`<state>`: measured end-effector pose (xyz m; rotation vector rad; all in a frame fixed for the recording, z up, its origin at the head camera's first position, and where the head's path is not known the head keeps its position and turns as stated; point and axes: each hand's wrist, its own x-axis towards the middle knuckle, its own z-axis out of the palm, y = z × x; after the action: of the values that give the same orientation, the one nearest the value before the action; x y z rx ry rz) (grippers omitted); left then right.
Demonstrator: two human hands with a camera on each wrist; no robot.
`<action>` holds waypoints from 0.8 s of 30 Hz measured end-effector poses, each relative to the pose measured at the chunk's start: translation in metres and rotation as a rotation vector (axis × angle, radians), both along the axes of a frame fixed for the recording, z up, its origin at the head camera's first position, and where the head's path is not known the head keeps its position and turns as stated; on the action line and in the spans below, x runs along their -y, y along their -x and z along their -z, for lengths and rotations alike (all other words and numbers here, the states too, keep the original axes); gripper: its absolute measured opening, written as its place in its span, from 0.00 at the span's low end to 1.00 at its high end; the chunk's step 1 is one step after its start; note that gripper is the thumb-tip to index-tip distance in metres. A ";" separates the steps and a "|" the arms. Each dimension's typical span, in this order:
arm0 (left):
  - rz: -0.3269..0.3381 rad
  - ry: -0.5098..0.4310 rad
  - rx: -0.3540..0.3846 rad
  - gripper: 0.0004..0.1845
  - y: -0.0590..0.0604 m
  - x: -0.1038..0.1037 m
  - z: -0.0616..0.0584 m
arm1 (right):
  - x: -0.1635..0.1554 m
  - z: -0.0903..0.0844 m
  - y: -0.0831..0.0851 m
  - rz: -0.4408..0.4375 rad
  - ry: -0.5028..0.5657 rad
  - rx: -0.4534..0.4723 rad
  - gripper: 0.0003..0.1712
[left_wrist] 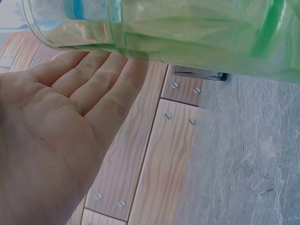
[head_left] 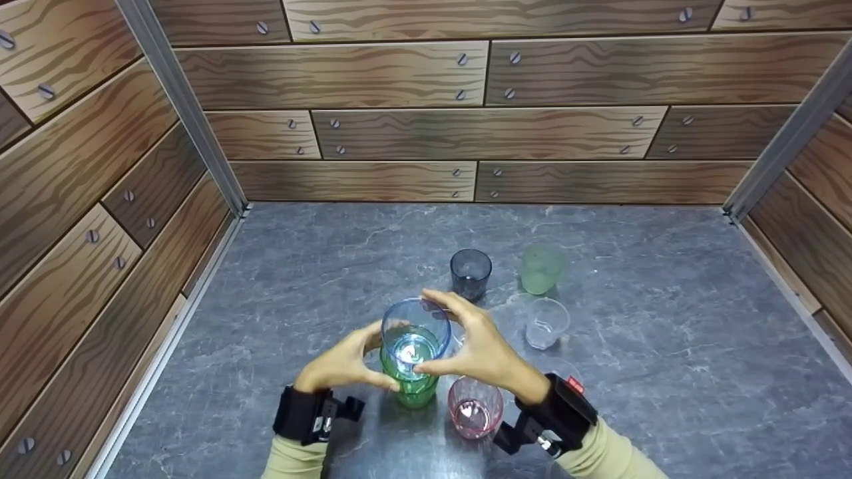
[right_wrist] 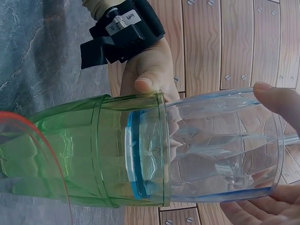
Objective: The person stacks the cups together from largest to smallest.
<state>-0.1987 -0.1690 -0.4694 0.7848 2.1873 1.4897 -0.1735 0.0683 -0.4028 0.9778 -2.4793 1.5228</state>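
Green translucent plastic tumbler [head_left: 414,389] stands on the grey marbled tabletop [head_left: 665,372], with a clear blue plastic tumbler [head_left: 415,329] nested inside it. The left hand [head_left: 346,364] curls thumb and fingers around the green wall; the right hand [head_left: 478,347] pinches the blue rim between thumb and fingertips. Both cups look light, stiff and slick, so a hold near the rims seems safest. How tightly they are wedged cannot be told. To the right stand a pink tumbler [head_left: 474,407], a dark grey one [head_left: 470,272], a clear one [head_left: 546,322] and a pale green one [head_left: 542,268].
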 end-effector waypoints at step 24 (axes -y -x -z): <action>0.016 -0.031 0.024 0.48 0.000 0.001 0.000 | 0.004 0.007 0.000 -0.004 0.000 0.024 0.53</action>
<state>-0.1989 -0.1696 -0.4697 0.7881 2.1410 1.5205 -0.1739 0.0646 -0.4095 0.9708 -2.4944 1.5450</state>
